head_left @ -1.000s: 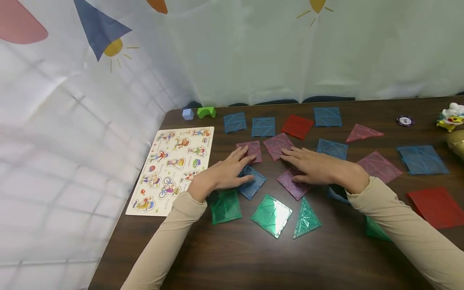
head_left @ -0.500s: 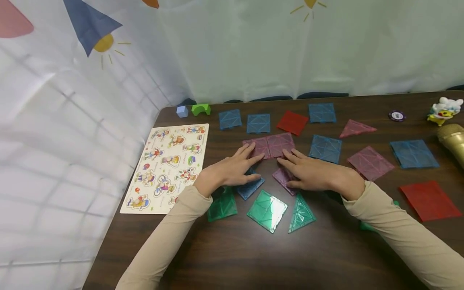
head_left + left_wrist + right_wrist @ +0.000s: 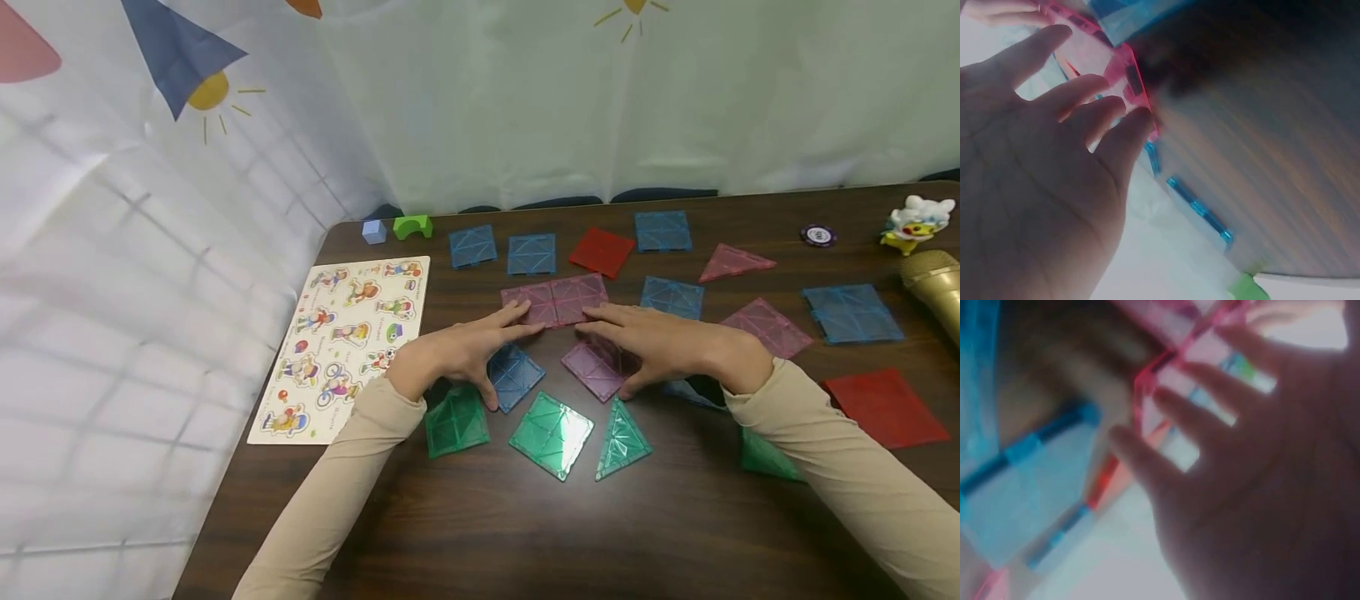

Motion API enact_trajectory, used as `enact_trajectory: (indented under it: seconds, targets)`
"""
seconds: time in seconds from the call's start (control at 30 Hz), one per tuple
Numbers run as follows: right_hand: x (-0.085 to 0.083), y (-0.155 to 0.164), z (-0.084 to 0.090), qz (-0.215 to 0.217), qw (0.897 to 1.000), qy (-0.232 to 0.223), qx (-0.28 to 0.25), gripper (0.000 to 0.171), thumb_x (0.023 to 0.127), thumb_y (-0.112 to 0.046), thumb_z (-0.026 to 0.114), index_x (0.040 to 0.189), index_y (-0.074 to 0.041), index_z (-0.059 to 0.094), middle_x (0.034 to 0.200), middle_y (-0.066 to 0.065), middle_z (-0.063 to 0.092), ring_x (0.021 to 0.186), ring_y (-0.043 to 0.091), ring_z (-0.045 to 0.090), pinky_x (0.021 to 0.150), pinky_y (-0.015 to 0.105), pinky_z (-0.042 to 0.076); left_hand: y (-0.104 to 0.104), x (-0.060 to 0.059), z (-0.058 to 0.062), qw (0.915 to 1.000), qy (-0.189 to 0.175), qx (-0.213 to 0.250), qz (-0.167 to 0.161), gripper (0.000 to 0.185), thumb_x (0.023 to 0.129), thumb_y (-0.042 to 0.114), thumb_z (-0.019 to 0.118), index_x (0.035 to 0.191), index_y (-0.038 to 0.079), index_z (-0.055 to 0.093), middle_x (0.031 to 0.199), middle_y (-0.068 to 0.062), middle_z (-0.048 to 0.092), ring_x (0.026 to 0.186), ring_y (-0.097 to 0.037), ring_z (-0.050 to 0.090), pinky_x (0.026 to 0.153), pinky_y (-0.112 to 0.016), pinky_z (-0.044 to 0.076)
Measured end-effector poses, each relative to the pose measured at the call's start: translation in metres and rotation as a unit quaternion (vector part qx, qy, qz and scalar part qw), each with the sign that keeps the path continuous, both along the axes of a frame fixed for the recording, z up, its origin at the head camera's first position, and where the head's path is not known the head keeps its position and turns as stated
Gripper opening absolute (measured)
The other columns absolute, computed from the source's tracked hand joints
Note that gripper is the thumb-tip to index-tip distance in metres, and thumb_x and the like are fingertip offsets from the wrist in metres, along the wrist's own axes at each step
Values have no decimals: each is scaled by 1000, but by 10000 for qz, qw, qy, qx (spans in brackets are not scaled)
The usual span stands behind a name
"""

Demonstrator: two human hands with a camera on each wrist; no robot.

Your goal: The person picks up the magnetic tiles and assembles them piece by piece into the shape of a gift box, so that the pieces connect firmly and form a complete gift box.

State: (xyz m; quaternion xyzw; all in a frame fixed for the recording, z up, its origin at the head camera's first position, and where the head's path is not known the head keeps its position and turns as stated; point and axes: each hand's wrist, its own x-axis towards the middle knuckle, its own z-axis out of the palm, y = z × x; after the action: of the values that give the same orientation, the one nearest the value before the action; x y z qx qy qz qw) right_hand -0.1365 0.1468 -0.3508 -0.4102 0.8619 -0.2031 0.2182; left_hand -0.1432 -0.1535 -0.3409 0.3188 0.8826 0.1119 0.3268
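Two translucent pink plastic squares (image 3: 561, 301), apart earlier, now meet edge-to-edge.
Left hand (image 3: 467, 346) and right hand (image 3: 660, 340), both spread, touch them.

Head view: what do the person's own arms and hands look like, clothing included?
The left hand and right hand are bare, with no gloves. The left sleeve and right sleeve are long, plain beige, slightly creased and reach the wrists. No cables or printed markings show on them.

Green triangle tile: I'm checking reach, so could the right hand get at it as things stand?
Probably yes: in the head view, the right hand has its thumb close to the upper tip of the green triangle tile, with nothing seen lying on it.
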Motion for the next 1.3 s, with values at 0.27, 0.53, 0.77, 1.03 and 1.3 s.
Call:
enact_trajectory:
  seconds: [0.27, 0.53, 0.77, 1.03, 1.3]
  targets:
    - [-11, 5, 0, 20, 9996, 283, 1, 88, 78, -26, 95, 152, -3, 53, 163, 28, 34, 146, 53, 37, 111, 70, 37, 10, -2, -4, 9996, 268, 122, -40, 119, 78, 35, 94, 169, 14, 20, 176, -7, -1, 160, -30, 13, 124, -54, 28]
    - [-12, 0, 2, -112, 9989, 450, 52, 84, 81, -28, 93, 149, 2, 54, 162, 29, 36, 142, 52, 43, 109, 69, 40, 14, -2, -5, 9981, 502, 324, 151, 109, 83, 42, 89, 167, 15, 25, 176, -8, 4, 161, -26, 12, 123, -56, 29]
    - [-10, -7, 2, -327, 9989, 323, 32, 83, 86, -24, 89, 152, 3, 47, 161, 29, 37, 143, 53, 42, 111, 70, 38, 15, 0, -5, 9978, 649, 86, 112, 104, 90, 53, 80, 169, 17, 22, 176, -8, 4, 161, -26, 9, 121, -57, 32]
    - [-8, -9, -1, -303, 9991, 257, 122, 82, 89, -22, 87, 154, 4, 45, 163, 27, 34, 145, 52, 39, 112, 69, 37, 11, -2, -2, 9982, 603, 3, -51, 100, 89, 42, 84, 167, 14, 27, 175, -12, 10, 160, -29, 15, 125, -49, 28]
    - [5, -5, 0, -232, 9984, 394, 321, 83, 88, -24, 87, 155, 3, 46, 163, 27, 35, 143, 51, 43, 109, 67, 41, 11, -3, -2, 9995, 284, 89, -129, 96, 92, 31, 83, 167, 13, 26, 176, -9, 5, 161, -26, 7, 126, -50, 24]
